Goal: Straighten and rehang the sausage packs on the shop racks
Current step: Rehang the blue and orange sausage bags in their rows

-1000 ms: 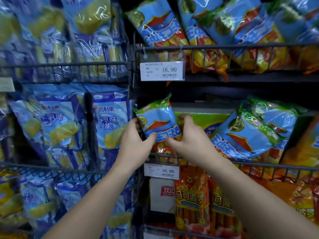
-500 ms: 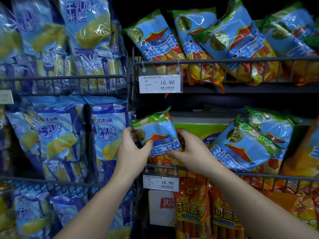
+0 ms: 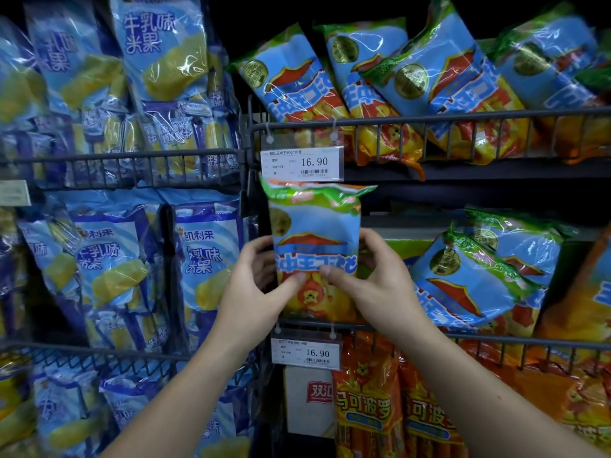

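Observation:
A blue, green and orange sausage pack (image 3: 314, 233) stands upright at the left end of the middle wire rack (image 3: 463, 337). My left hand (image 3: 254, 289) grips its left edge, thumb on the front. My right hand (image 3: 380, 282) grips its right edge the same way. The pack's green top reaches the upper price tag (image 3: 301, 163). More packs of the same kind (image 3: 476, 279) lean tilted to the right on this rack. Several others (image 3: 413, 81) lie slanted in the upper rack.
Blue and yellow snack bags (image 3: 132, 259) fill the wire racks on the left. Orange sausage packs (image 3: 370, 408) hang below the middle rack, beside a white box (image 3: 317, 391). A second price tag (image 3: 305, 353) clips to the middle rack's front bar.
Both hands have turned the tilted sausage pack upright and lifted it a little. The view has also shifted downward, so the shelves sit lower in frame.

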Demonstrator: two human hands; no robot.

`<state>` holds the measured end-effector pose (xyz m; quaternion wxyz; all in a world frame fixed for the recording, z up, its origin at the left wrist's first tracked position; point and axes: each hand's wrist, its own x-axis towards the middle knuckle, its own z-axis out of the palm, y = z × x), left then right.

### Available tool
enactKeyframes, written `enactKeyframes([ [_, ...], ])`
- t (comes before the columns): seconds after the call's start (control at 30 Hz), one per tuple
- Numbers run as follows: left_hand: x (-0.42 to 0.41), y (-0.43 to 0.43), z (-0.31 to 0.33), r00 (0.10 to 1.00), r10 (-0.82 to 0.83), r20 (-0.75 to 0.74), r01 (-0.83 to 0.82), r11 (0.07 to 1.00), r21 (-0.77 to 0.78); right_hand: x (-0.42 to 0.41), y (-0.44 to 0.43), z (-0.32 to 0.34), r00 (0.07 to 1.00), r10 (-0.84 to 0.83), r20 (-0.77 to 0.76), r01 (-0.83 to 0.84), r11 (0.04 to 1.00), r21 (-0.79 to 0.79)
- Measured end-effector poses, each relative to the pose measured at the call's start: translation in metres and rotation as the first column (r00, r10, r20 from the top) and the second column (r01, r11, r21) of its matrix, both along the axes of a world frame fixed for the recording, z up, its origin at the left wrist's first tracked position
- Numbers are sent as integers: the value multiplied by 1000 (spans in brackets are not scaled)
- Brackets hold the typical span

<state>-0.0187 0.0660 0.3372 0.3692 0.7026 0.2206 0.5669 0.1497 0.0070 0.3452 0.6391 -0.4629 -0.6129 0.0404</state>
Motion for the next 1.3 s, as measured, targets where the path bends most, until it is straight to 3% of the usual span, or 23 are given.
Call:
enactKeyframes([
  [0.27, 3, 0, 8, 992, -74, -103, 76, 997, 9, 4, -15, 6, 973, 132, -191, -121, 990, 71],
  [0.5, 8, -7, 19, 979, -132, -152, 131, 991, -19, 10, -30, 9, 959, 164, -231, -156, 986, 52],
  [0.7, 9, -14, 30, 985, -75, -154, 79, 997, 23, 15, -38, 14, 962, 144, -233, -135, 989, 52],
  [0.8, 4, -14, 40, 982, 6, -189, 10, 997, 79, 18, -40, 18, 953, 96, -286, -70, 992, 101],
  [0.97, -13, -15, 56, 945, 147, -290, -96, 978, 185, 29, -53, 25, 910, -85, -405, 190, 955, 228],
  [1.3, -41, -32, 84, 900, 261, -348, -169, 947, 273, 24, -70, 33, 971, -221, -86, 237, 924, 300],
])
